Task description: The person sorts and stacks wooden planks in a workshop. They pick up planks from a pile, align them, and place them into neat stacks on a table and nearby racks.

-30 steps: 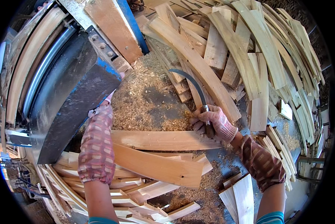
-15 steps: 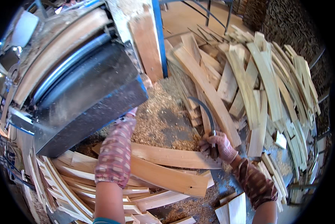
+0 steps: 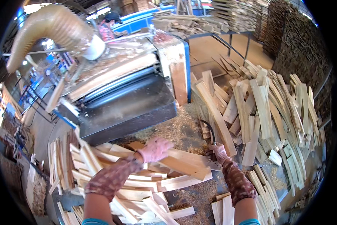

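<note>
My right hand (image 3: 218,153), in a pink glove and patterned sleeve, is closed round the handle of a sickle (image 3: 212,132). Its dark curved blade points up and away from me, beside the right-hand wood pile. My left hand (image 3: 156,149), gloved alike, is over the left stack with its fingers stretched out to the right. Just beneath and beside it lies a curved wooden board (image 3: 187,167), sawn to an arc, on top of other curved pieces (image 3: 138,183). Whether the left palm touches the wood cannot be made out.
Ahead on the left stands a planing machine with a dark metal bed (image 3: 131,101), a roller and a thick ribbed hose (image 3: 44,30). A big heap of curved boards (image 3: 247,108) rises on the right. Sawdust (image 3: 176,129) covers the floor between. Another person (image 3: 107,30) is behind the machine.
My left hand has come out from beside the machine bed, back and over the boards. My right hand keeps the sickle. The view has tipped up, showing more of the hall.
</note>
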`<state>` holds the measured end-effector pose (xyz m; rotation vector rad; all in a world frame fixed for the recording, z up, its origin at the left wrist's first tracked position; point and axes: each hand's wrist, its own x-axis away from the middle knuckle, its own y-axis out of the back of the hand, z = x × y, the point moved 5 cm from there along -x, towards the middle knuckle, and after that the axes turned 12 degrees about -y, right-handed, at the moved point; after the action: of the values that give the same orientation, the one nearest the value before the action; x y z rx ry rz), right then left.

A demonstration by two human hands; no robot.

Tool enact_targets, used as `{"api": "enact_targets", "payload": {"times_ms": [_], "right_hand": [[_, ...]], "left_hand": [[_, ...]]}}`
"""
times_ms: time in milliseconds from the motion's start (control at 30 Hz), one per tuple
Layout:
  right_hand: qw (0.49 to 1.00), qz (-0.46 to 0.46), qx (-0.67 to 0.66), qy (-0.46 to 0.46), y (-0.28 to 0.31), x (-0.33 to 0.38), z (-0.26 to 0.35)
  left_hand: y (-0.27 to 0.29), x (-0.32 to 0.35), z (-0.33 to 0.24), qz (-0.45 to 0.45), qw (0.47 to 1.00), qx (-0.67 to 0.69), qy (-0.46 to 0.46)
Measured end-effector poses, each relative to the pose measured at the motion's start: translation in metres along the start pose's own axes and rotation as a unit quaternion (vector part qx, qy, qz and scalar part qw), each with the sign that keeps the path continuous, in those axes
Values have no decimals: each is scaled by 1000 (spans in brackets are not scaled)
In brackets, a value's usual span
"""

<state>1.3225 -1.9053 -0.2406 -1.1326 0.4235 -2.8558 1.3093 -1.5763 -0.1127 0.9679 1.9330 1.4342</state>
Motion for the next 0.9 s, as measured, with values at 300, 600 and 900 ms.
{"api": "enact_targets", "payload": {"times_ms": [300, 600, 900], "right_hand": [[964, -120, 62, 229, 8, 85, 56], [943, 282, 148, 96, -278, 278, -34], [929, 345, 118, 58, -445, 379, -220]], "left_hand": [[68, 482, -215, -201, 677, 70, 704], [-90, 544, -457, -580, 461, 178, 648], [-7, 406, -339, -577, 533, 520, 336]]}}
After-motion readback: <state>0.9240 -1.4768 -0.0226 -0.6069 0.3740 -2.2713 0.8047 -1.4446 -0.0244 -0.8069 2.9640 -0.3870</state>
